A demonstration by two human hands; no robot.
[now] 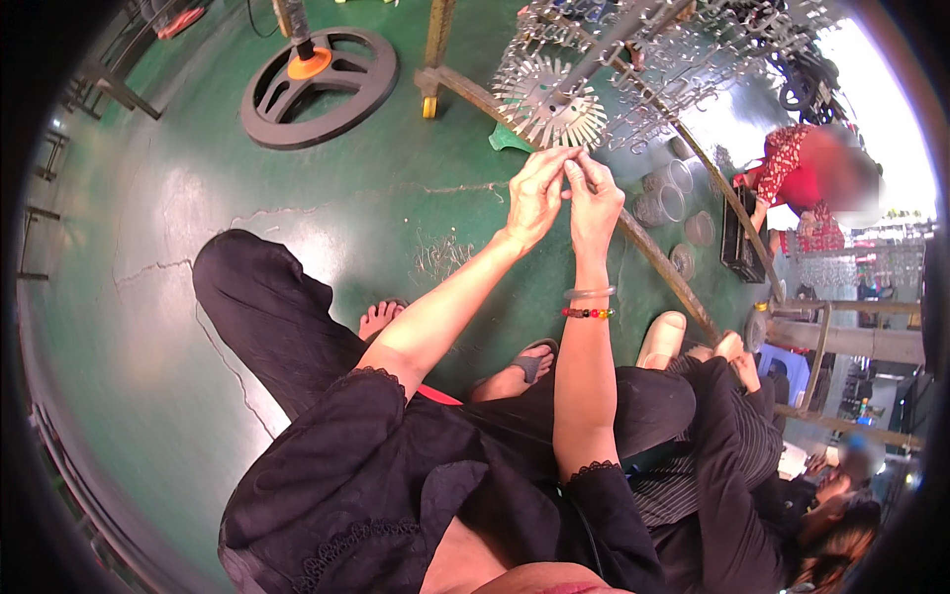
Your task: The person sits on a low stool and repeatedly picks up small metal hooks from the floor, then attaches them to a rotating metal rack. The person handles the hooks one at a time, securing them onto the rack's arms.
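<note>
My left hand [536,203] and my right hand [595,203] are raised in front of me, fingertips pinched together and nearly touching. Whatever they pinch is too small to make out. Just beyond the fingertips is a grey metal disc [552,104] with many flat prongs radiating from its rim. A metal rod [621,42] runs from the disc's middle toward the upper right. Behind it, rows of small bent metal hooks [653,114] hang in a dense cluster. A bracelet of coloured beads [588,313] and a pale bangle [590,293] circle my right wrist.
A rusty frame bar [669,274] slants across the floor at right, beside clear plastic tubs [660,206] and a black crate [740,236]. A dark spoked wheel base [374,97] stands at upper left. Thin wire scraps [442,259] lie nearby. Other people sit at right.
</note>
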